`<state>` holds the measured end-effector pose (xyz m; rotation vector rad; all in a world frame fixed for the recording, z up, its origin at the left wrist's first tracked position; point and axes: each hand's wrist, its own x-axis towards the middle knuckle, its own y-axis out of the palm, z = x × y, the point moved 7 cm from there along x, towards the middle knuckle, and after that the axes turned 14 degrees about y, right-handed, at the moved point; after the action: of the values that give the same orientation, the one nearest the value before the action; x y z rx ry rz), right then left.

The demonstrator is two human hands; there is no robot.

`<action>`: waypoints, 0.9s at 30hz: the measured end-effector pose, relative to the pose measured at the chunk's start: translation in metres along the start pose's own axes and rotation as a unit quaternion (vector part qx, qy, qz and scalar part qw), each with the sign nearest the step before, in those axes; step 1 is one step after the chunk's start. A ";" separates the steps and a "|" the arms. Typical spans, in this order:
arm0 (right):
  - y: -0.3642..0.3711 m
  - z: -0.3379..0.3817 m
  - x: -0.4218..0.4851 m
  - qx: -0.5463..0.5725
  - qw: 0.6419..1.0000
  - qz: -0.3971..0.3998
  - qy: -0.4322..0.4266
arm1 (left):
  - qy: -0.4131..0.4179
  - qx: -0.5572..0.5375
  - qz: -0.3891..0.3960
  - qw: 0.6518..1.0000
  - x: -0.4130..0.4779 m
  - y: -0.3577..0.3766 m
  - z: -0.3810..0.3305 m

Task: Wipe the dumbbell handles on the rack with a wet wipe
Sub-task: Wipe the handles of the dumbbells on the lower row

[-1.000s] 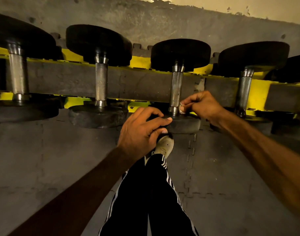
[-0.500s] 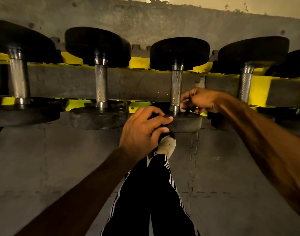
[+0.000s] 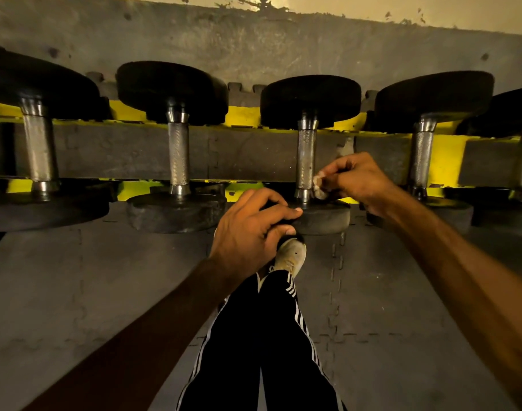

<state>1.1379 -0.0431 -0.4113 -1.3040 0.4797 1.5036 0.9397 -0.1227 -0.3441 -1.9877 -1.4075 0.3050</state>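
Note:
Several black dumbbells lie across a yellow rack (image 3: 248,115), their steel handles running away from me. My right hand (image 3: 357,182) pinches a small crumpled wet wipe (image 3: 318,185) against the right side of the third dumbbell's handle (image 3: 305,155), near its lower end. My left hand (image 3: 254,223) grips the near weight plate (image 3: 325,216) of that same dumbbell, fingers curled over its edge. To the left is another handle (image 3: 178,155), and to the right another handle (image 3: 420,158); nothing touches either.
A grey rubber-tiled floor (image 3: 91,292) lies below the rack, and a grey wall panel (image 3: 254,46) rises behind it. My legs in black striped trousers (image 3: 268,336) and one pale shoe (image 3: 292,256) stand close under the third dumbbell.
My right hand with the wipe has slid a little along the third handle's lower part, staying at its right side. My left hand has kept its hold on the near plate.

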 end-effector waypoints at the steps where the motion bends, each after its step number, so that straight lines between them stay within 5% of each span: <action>1: -0.006 0.003 -0.007 0.036 0.999 -0.024 -0.022 | 0.002 -0.001 0.004 1.000 0.001 0.000 0.001; 5: -0.010 0.028 -0.028 0.049 0.963 -0.157 -0.211 | -0.008 -0.006 0.020 1.000 0.002 0.000 0.000; 9: 0.003 0.049 -0.033 -0.132 0.908 -0.175 -0.356 | -0.019 -0.021 0.042 0.999 0.008 -0.002 0.003; 13: 0.015 0.044 -0.033 -0.324 0.885 -0.061 -0.328 | -0.023 -0.049 0.065 0.996 0.012 -0.003 0.009; 20: -0.008 0.051 -0.036 -0.086 0.901 -0.234 -0.356 | -0.025 -0.067 0.083 0.994 0.014 -0.002 0.014; 27: 0.010 0.036 -0.053 -0.218 0.901 -0.166 -0.338 | -0.025 -0.059 0.078 0.995 0.015 -0.001 0.013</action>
<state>1.1049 -0.0410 -0.3554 -1.0178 -0.5328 1.6917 0.9375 -0.1037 -0.3504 -2.2062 -1.3312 0.3510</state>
